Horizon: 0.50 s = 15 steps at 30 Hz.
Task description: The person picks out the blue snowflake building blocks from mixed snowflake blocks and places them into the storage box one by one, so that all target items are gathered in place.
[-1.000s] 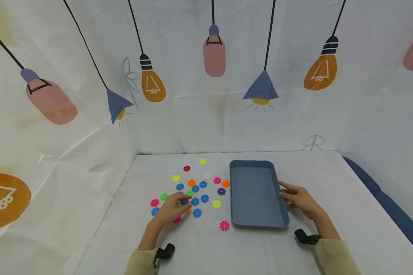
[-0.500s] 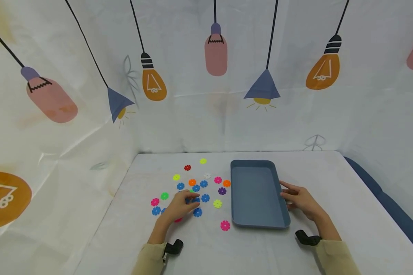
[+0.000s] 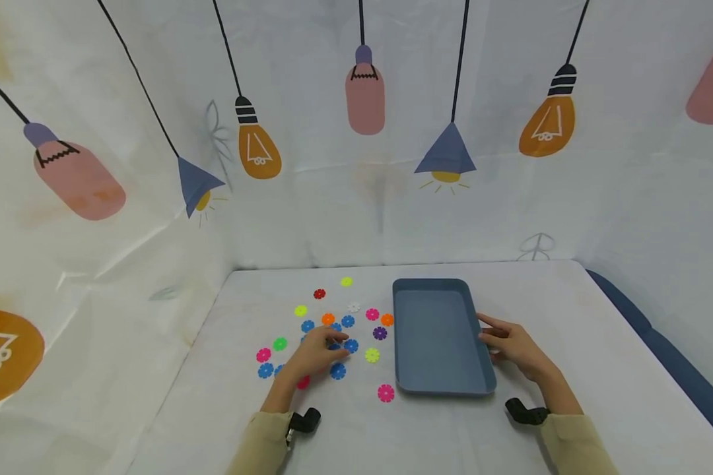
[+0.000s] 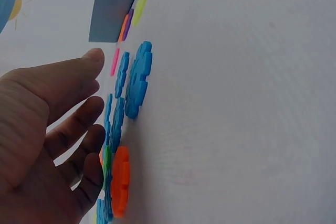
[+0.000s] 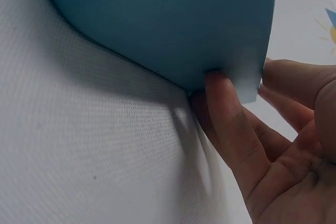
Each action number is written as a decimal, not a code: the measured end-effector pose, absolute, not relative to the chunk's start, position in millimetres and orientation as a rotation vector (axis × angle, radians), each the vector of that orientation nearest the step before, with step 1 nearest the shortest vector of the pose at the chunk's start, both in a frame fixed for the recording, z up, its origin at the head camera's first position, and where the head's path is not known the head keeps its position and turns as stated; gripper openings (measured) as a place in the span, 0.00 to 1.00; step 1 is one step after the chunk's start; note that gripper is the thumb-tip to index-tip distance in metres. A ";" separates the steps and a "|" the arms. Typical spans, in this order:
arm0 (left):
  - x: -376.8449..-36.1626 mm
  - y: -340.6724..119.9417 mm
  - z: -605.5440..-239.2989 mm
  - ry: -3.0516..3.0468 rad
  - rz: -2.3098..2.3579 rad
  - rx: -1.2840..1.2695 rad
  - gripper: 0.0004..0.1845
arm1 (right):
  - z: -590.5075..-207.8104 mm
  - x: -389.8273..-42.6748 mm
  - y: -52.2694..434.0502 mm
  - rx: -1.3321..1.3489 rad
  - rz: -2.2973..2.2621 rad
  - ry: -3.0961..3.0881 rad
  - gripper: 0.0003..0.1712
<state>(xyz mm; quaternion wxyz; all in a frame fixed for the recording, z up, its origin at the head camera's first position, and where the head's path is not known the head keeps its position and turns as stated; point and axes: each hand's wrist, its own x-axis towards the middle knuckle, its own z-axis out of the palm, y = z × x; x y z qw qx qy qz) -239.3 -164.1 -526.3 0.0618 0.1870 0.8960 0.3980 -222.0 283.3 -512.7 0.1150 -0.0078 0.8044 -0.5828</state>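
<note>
My left hand [image 3: 313, 355] hovers over a scatter of flat, notched flower-shaped plastic discs, its fingers relaxed and bent, thumb apart. In the left wrist view, nothing lies between its fingers; a blue disc [image 4: 139, 80] and an orange disc [image 4: 121, 182] are near the fingertips. Part of the scatter is hidden beneath this hand. A blue-grey rectangular tray [image 3: 442, 336] lies to the right of the discs. My right hand [image 3: 515, 349] holds the tray's right side, with fingers against the outer wall [image 5: 157, 24] and at the rim in the right wrist view.
Around the left hand lie discs such as a pink one [image 3: 385, 393], a yellow one [image 3: 372, 355], a purple one [image 3: 379, 333] and a red one [image 3: 319, 293]. A white cloth [image 3: 440, 432] covers the table. Behind it hangs a lamp-printed curtain [image 3: 315, 218].
My left hand has moved a little to the right over the discs, its fingers spreading slightly. The right hand and tray stay in place; the view shifts slightly.
</note>
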 end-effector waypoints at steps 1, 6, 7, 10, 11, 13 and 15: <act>-240.4 -163.3 -526.8 2.707 1.197 0.559 0.17 | -512.8 -221.8 283.0 -0.029 -1.712 2.354 0.35; -244.1 -161.4 -528.7 2.706 1.158 0.511 0.18 | -514.6 -221.2 283.1 -0.046 -1.729 2.338 0.35; -244.8 -160.8 -528.8 2.703 1.151 0.504 0.18 | -514.7 -220.9 283.4 -0.046 -1.728 2.338 0.35; -247.0 -158.9 -528.6 2.690 1.146 0.490 0.19 | -514.8 -220.2 284.8 -0.045 -1.716 2.353 0.35; -247.8 -158.3 -528.4 2.689 1.143 0.489 0.19 | -514.9 -220.1 285.1 -0.046 -1.713 2.361 0.35; -249.2 -157.8 -528.3 2.692 1.136 0.508 0.19 | -515.5 -220.1 285.0 -0.044 -1.715 2.372 0.35; -249.4 -158.0 -527.9 2.695 1.117 0.519 0.19 | -517.1 -219.9 283.9 -0.039 -1.720 2.365 0.35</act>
